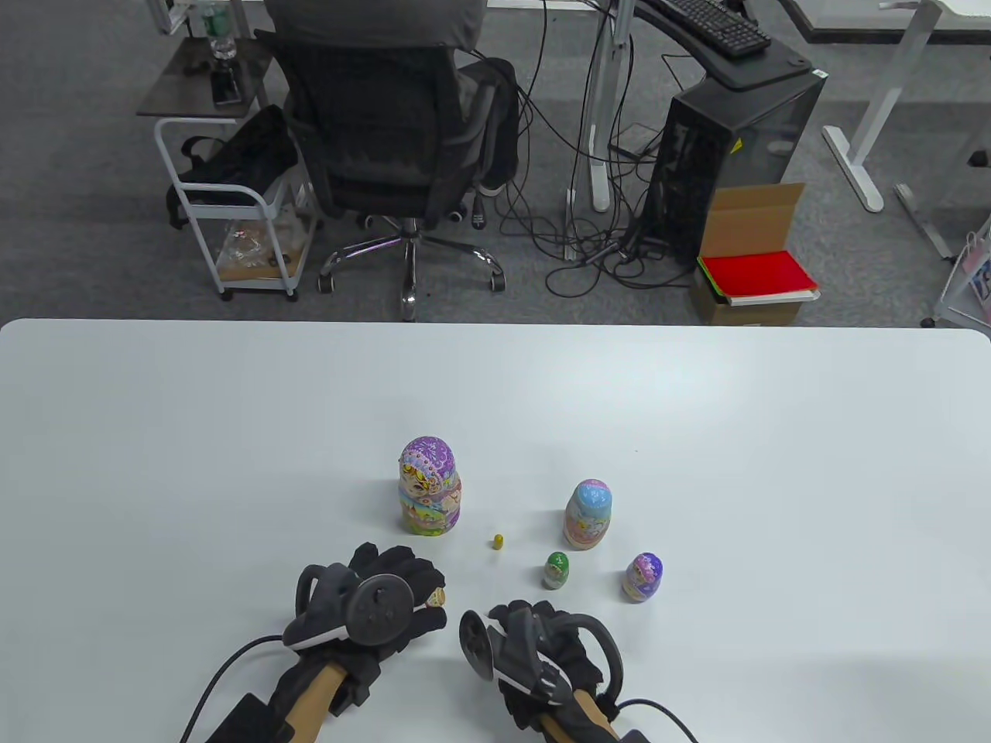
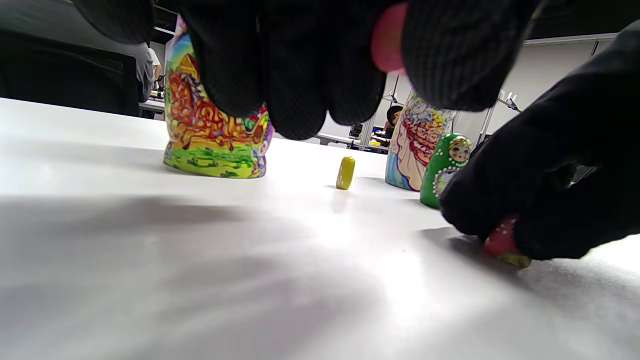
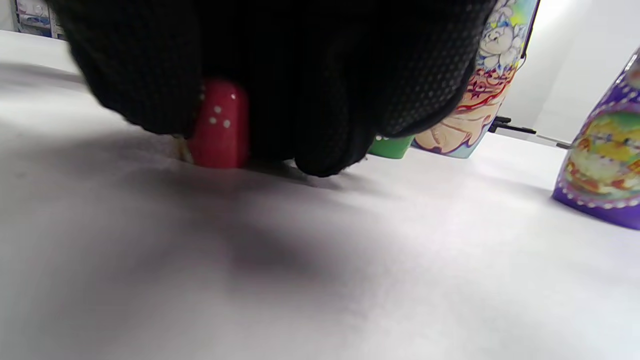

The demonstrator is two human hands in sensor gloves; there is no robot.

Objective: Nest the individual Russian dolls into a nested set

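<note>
Five dolls stand on the white table [image 1: 232, 433]: a large purple doll [image 1: 430, 495], a light blue doll [image 1: 587, 515], a green doll [image 1: 556, 570], a small purple doll [image 1: 643, 577] and a tiny yellow doll [image 1: 498, 542]. My left hand [image 1: 430, 602] pinches a small pink-red doll half [image 2: 387, 37] above the table; the half also shows in the table view [image 1: 438, 597]. My right hand [image 1: 507, 619] grips another red doll half with white dots [image 3: 220, 125], which rests on the table. That half also shows in the left wrist view [image 2: 501, 243].
The standing dolls lie just beyond both hands, the yellow one [image 2: 345, 172] between the large doll [image 2: 215, 125] and the blue one [image 2: 417, 145]. An office chair [image 1: 387, 139] and a computer tower [image 1: 728, 155] stand past the table's far edge.
</note>
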